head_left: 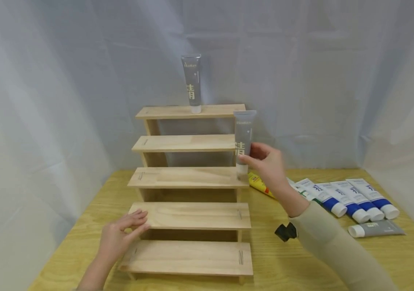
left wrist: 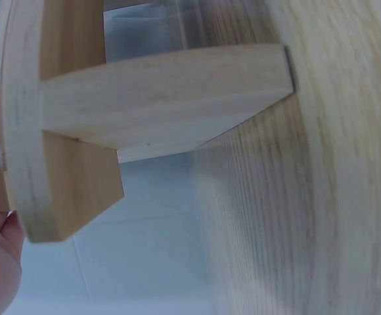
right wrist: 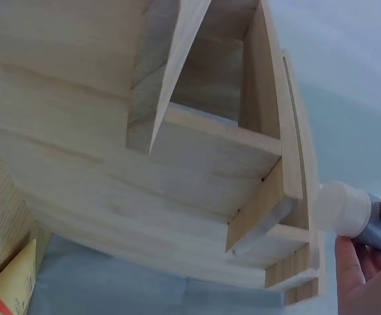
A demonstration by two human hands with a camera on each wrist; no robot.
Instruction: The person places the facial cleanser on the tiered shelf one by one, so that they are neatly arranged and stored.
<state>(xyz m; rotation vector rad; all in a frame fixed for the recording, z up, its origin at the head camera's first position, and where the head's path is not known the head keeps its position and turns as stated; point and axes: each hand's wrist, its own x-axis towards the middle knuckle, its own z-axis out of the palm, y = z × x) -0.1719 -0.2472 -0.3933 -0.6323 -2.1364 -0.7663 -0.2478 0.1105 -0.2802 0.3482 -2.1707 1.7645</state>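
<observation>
A grey tube (head_left: 244, 129) with a white cap, held cap down, is pinched between the thumb and fingers of my right hand (head_left: 270, 167). It stands upright in front of the right end of the wooden stepped stand (head_left: 188, 258), by the middle step. In the right wrist view its white cap (right wrist: 340, 209) is close to the step edges; whether it touches wood I cannot tell. My left hand (head_left: 119, 234) rests its fingers on the left end of the second step from the bottom. On the top step, a matching grey tube (head_left: 192, 76) stands on its cap.
Right of the stand, several white tubes with blue bands (head_left: 348, 198) lie on the wooden table (head_left: 276, 266). A grey tube (head_left: 381, 229) lies before them, a yellow tube (head_left: 259, 184) beside the stand. Pale sheeting (head_left: 301, 81) hangs behind and at both sides.
</observation>
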